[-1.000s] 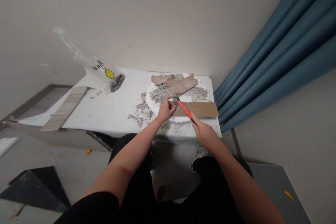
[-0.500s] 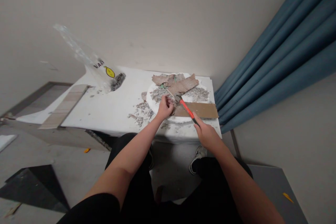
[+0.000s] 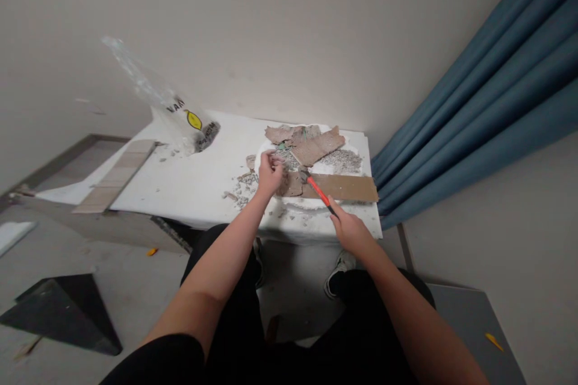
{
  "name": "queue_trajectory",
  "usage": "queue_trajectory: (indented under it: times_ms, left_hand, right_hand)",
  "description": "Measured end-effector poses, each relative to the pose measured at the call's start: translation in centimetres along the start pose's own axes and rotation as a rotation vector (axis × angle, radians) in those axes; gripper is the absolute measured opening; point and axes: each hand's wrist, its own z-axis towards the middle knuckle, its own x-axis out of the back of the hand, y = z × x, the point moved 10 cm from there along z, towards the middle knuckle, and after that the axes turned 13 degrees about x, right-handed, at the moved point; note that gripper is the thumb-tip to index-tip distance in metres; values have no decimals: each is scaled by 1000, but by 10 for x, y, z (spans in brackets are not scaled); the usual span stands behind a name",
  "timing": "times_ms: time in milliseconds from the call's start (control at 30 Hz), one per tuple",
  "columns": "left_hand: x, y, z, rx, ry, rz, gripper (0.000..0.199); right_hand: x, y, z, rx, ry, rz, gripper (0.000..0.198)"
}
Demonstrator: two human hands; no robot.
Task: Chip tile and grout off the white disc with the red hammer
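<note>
My right hand (image 3: 352, 228) is closed round the red and black handle of a hammer (image 3: 321, 191). The hammer's head rests over a flat brown board (image 3: 341, 187), close to a thin brown slab piece lying at the board's left end. Left of that piece is my left hand (image 3: 271, 174), its fingers curled in; whatever they may pinch is too small to make out. Behind both hands, rough brown slabs (image 3: 318, 145) lie on grey crushed rubble (image 3: 343, 160) in a round white tray (image 3: 293, 204). Loose crumbs (image 3: 244, 187) are scattered left of the tray.
The white-covered table (image 3: 198, 186) stands against the wall. A clear plastic bag (image 3: 180, 117) with dark grit and a striped plank (image 3: 115, 177) are on its left. A blue curtain (image 3: 474, 84) hangs at right. Black panels (image 3: 63, 313) lie on the floor.
My left hand has moved left, away from the hammer head, uncovering the brown piece on the board's left end. The hammer head has shifted slightly left and down.
</note>
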Motion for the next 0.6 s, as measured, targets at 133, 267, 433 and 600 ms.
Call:
queue_trajectory:
  times_ms: [133, 267, 433, 600]
  left_hand:
    - [50, -40, 23, 205, 31, 428, 31]
    - [60, -94, 10, 338, -354, 983, 9]
    - [58, -115, -12, 343, -454, 1021, 15]
    - [31, -121, -28, 297, -400, 933, 30]
  right_hand:
    - [13, 16, 0, -14, 105, 70, 60]
    - [19, 43, 3, -45, 168, 134, 61]
    - [17, 59, 6, -50, 209, 166, 61]
    - [14, 59, 6, -41, 217, 166, 61]
